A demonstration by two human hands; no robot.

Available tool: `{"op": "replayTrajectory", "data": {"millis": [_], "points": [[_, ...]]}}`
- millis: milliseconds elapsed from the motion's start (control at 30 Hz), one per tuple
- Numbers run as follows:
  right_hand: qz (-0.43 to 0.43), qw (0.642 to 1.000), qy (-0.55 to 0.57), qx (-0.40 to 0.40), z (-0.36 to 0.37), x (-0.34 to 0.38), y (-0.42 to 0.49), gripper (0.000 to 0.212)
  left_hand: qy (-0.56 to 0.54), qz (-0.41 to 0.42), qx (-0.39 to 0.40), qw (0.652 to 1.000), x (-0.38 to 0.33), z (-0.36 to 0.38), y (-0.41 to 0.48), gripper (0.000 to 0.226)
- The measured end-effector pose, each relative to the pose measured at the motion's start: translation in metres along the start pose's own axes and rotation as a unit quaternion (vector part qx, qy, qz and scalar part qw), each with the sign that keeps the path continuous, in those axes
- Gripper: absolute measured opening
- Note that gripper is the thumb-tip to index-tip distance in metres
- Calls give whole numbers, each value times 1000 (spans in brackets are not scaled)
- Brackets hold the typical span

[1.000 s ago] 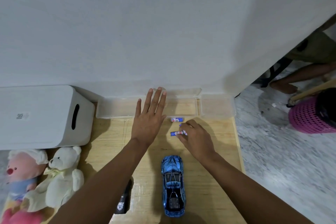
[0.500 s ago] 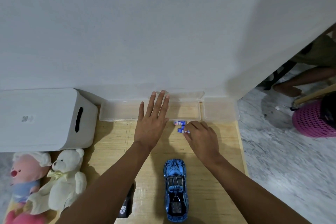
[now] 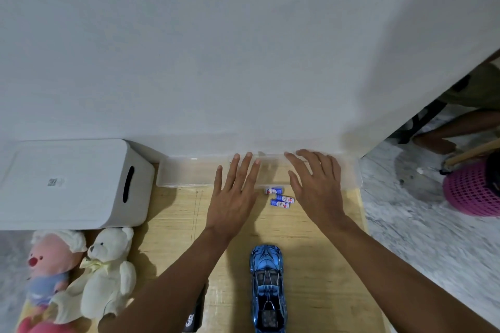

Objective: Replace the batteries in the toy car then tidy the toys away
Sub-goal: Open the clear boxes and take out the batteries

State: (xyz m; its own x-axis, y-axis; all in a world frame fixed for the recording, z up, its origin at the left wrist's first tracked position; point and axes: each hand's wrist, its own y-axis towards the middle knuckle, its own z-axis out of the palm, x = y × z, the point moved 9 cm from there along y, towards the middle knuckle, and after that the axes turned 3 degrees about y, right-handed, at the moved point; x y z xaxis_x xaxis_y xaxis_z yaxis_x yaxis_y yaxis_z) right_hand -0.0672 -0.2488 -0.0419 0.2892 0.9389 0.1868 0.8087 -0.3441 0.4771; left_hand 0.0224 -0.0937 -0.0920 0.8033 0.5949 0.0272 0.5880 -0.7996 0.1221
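A shiny blue toy car (image 3: 267,289) stands on the wooden board (image 3: 324,265), nose pointing away from me. Three small blue-and-white batteries (image 3: 280,197) lie loose on the board between my hands. My left hand (image 3: 235,197) is flat and open, fingers stretched toward a clear plastic tray (image 3: 186,173) against the wall. My right hand (image 3: 316,186) is open too, fingers spread over the tray's right part, holding nothing.
A white storage box (image 3: 70,184) with a slot handle sits at the left. A cream teddy bear (image 3: 108,273) and a pink plush doll (image 3: 51,267) lie below it. A dark object (image 3: 193,316) peeks out under my left forearm. A pink basket (image 3: 473,189) stands on the marble floor at the right.
My right hand let go of the batteries it was sliding and moved up and right over the tray. The batteries now lie grouped by the tray's front edge.
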Motion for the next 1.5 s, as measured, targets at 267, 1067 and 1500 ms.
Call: {"op": "replayTrajectory", "data": {"millis": [267,1067,1500], "points": [[-9,1000,-16,18,13,2,-24,31,-19,21,60,998,-12,21,-35,67],[-114,961,59,246,85,151,27,50,-77,-163,225,957,160,9,-41,76],[-122,949,-93,275,121,194,35,48,26,-45,255,966,166,18,-31,66]]}}
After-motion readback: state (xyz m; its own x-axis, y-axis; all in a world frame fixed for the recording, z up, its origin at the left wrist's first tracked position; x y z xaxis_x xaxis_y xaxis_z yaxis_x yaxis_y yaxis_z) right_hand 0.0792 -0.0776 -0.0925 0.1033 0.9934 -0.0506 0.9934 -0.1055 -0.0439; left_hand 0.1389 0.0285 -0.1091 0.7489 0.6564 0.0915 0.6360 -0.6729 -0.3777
